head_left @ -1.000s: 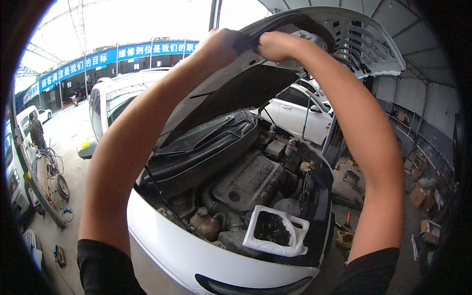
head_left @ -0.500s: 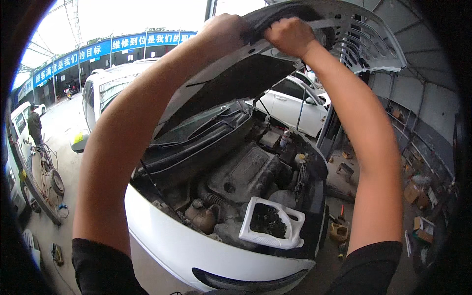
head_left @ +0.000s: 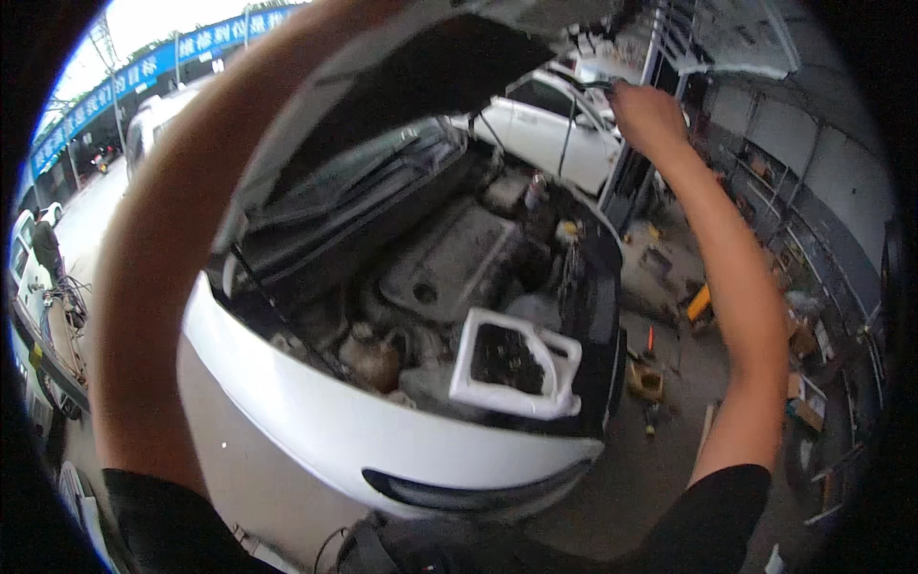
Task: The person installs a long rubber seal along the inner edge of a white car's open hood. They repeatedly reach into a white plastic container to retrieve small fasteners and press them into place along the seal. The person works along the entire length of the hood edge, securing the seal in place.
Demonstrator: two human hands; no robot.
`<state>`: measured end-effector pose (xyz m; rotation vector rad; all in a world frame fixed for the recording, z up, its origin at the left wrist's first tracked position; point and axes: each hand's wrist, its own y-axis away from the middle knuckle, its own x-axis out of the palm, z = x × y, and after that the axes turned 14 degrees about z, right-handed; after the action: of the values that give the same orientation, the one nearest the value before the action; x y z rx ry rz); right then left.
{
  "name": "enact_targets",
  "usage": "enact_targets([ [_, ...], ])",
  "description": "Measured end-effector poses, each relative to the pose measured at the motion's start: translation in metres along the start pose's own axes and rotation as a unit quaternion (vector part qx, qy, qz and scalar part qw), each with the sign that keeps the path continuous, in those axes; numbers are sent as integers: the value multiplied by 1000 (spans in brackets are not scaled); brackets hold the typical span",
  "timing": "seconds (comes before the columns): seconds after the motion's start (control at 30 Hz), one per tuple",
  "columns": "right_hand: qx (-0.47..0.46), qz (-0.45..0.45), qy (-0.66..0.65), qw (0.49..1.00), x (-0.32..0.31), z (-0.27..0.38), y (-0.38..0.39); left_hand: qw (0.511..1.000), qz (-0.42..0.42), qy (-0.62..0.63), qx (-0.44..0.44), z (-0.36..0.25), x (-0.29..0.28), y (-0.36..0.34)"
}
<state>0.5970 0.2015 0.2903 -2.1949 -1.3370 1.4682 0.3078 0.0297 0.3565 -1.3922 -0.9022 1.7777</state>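
1. Change: right hand (head_left: 652, 120) has come off the hood edge, now lower and further right. View has tipped down too.
2. Right grip: fingers curled, something dark (head_left: 598, 85) at the tips. Too blurred to say whether it's pinched or just behind.
3. Left hand: out of view past the top edge; only the forearm (head_left: 143, 316) shows, reaching up toward the hood side. Can't tell its grip.
4. Hood (head_left: 430, 77): raised over the far side of the engine bay, dark lining facing down.
5. Meaning, my read: the hands are no longer working side by side; can't confirm the left one is on the hood.
6. Cut-open white jug (head_left: 464, 368) with small dark bits (head_left: 507, 359) is still at the near right of the bay, beyond the bumper (head_left: 316, 411). Engine cover (head_left: 449, 263) behind it, untouched.
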Motion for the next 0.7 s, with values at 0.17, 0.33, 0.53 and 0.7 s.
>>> enact_targets([
  [0.17, 176, 284, -258, 907, 171, -18, 165, 993, -106, -49, -19, -1, 28, 17],
  [0.33, 331, 469, -360, 735, 251, 29, 295, 992, -89, -74, -57, 16, 27, 38],
  [0.53, 352, 350, -467, 732, 358, 51, 350, 986, -103, -125, -38, 15, 33, 56],
  [0.7, 248, 370, -465, 765, 311, 94, 302, 987, -68, -136, -57, 41, 34, 72],
])
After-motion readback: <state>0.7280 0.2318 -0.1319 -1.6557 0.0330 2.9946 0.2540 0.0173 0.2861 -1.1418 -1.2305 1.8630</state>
